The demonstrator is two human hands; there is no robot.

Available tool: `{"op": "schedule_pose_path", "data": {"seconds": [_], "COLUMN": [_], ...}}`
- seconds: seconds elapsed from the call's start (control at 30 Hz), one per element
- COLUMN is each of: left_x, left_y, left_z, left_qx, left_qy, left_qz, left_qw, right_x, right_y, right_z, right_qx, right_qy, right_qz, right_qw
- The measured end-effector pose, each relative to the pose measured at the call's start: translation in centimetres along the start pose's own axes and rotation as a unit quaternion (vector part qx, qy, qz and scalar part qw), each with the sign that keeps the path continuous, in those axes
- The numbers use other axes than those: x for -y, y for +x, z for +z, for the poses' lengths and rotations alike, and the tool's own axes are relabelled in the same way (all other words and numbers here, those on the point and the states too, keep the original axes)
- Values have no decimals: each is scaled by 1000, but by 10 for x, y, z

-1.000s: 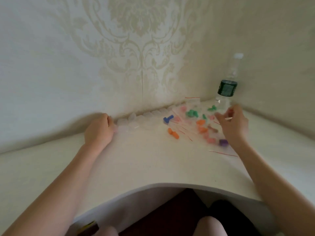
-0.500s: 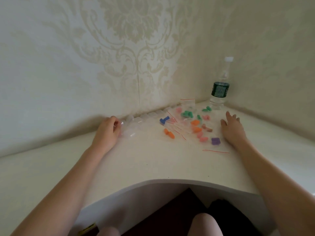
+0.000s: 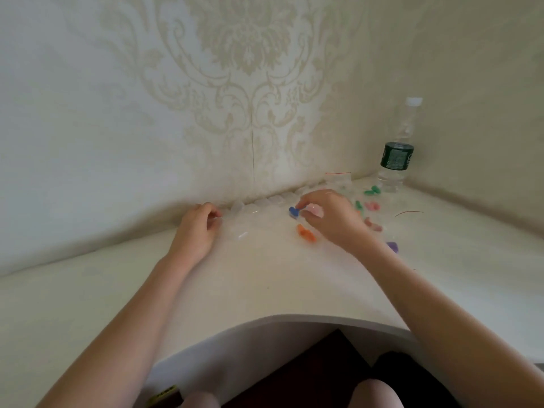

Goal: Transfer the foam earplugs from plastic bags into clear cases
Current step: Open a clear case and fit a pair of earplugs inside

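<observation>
Right hand (image 3: 329,219) now lies at centre frame, its fingertips pinched at the blue earplugs (image 3: 293,212); half a second ago it rested flat on the counter (image 3: 265,284) at the right edge of the scatter, near the purple pair. Whether the fingers close on the foam itself or on the thin bag around it cannot be told. Judgement: this crossing marks the start of one transfer, with the blue pair chosen first. Left hand (image 3: 198,228), left of centre, has barely moved across the three frames; its fingers are curled at the near end of the clear cases (image 3: 244,213), and it appears to hold one, though the clear plastic is too faint to be sure.

Count of visible items:
- Clear cases: one row along the foot of the wall, running from the left hand toward upper right; single cases blur together, so no firm number.
- Earplug groups by colour: blue, one; orange earplugs (image 3: 306,233), one, just below the right hand's fingers; green earplugs (image 3: 371,190), two groups; pink earplugs (image 3: 372,206), at least two groups; purple earplugs (image 3: 393,247), one, beside the right wrist. Others may be hidden under the right hand.
- Bag seals (image 3: 338,173): two red lines clearly seen.
- Water bottle (image 3: 397,160): one, upright in the corner at right.

No coloured earplug shows inside a case.
</observation>
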State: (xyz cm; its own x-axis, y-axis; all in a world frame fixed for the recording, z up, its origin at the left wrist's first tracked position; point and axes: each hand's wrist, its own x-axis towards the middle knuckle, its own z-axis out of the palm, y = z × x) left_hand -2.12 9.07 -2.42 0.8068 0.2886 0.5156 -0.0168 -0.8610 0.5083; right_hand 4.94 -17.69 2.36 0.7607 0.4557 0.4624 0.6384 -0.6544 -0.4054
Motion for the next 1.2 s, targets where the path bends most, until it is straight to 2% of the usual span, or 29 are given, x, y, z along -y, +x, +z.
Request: {"op": "schedule_pose_path", "data": {"seconds": [0.13, 0.27, 0.43, 0.6, 0.73, 0.87, 0.97, 1.03, 1.1, 1.2], "left_x": [3, 1, -5, -17, -33, -40, -42, -47, -58, -70], "left_y": [0, 0, 4, 0, -8, -13, -14, -17, -22, -26], "left_z": [-3, -4, 3, -7, -17, -15, -14, -10, -3, 10], "left_qx": [-22, -12, 15, 4, 84, 122, 118, 113, 143, 189], "left_qy": [2, 9, 28, 19, 70, 116, 75, 13, -33, -88], "left_qz": [16, 44, 63, 74, 75, 88, 80, 70, 74, 97], "left_qw": [1000, 999, 998, 997, 991, 982, 987, 991, 986, 973], "right_x": [14, 4, -2, 1, 5, 7, 5, 1, 0, 1], "right_y": [11, -2, -10, -7, -11, -13, -12, -12, -12, -11], "right_z": [14, 8, 15, 27, 30, 30, 24, 22, 23, 24], "right_qx": [75, 34, 114, 43, 26, -23, -24, 21, 71, 69], "right_qy": [-53, -56, -103, -134, -156, -109, -109, -134, -147, -102], "right_qz": [28, 60, 106, 59, 36, 7, 51, 95, 118, 120], "right_qw": [995, 996, 982, 988, 987, 994, 992, 986, 979, 985]}}
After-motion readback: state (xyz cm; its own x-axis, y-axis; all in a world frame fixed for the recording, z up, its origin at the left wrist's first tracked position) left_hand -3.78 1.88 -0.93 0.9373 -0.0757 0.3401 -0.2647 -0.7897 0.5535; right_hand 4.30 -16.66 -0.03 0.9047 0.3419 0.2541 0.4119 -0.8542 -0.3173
